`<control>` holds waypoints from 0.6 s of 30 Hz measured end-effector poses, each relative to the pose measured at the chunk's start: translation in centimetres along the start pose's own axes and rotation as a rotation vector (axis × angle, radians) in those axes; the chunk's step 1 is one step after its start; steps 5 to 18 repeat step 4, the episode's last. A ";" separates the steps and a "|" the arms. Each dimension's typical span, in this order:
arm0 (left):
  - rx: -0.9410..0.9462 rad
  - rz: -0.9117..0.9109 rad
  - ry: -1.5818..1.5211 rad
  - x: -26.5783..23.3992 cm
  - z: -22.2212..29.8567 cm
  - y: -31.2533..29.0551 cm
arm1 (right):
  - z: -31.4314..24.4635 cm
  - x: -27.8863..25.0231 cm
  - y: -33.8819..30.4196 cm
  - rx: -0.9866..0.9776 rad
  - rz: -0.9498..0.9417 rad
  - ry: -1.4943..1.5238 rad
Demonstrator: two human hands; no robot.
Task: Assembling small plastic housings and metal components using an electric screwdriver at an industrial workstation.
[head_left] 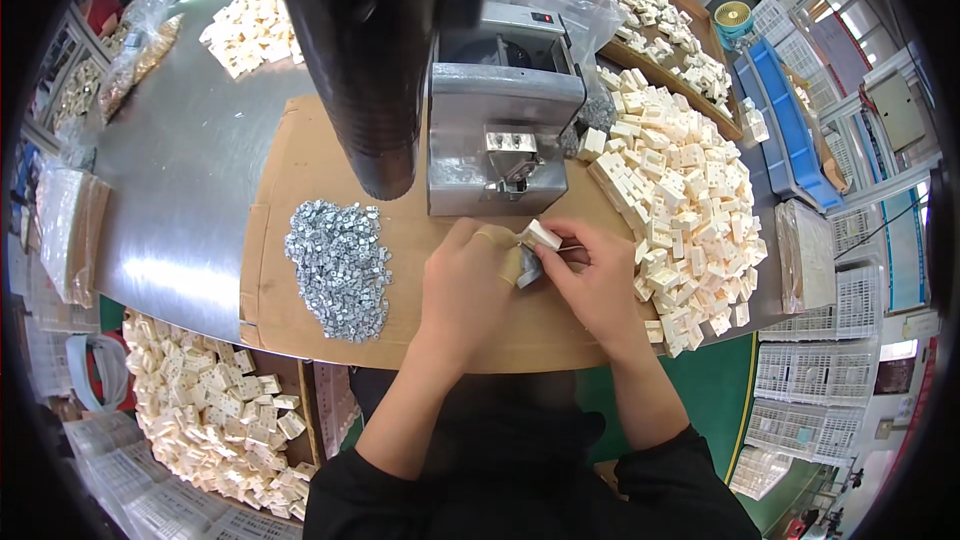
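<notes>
A small cream-white plastic block [542, 234] is pinched between the thumb and fingers of my right hand [592, 278], just in front of the grey metal machine [500, 140]. My left hand [468, 285] is closed, its fingertips meeting the block's left end; what they grip is mostly hidden. A yellow band circles one of its fingers. Below the block, between both hands, shows a small silvery piece [527, 268], too unclear to name. Left of my hands lies a heap of small silver metal parts [338, 270] on the cardboard sheet [420, 340].
Many similar blocks [690, 210] are heaped at the right, beside a wooden tray [725, 120] of more. A dark thick tube [370, 100] hangs over the table's middle. Another block pile [255, 25] sits far left; a filled bin [215, 400] stands below the table edge.
</notes>
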State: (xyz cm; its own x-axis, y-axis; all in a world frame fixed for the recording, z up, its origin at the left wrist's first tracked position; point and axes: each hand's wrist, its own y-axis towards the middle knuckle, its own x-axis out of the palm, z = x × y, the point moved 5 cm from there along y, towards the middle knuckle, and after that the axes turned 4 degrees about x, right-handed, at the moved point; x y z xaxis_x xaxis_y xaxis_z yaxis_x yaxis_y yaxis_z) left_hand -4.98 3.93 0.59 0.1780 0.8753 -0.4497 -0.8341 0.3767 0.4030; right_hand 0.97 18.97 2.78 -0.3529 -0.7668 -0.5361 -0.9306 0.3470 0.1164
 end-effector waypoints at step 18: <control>-0.038 0.008 0.010 -0.4 0.1 -0.1 | -0.6 0.1 -0.3 -0.114 0.038 -0.088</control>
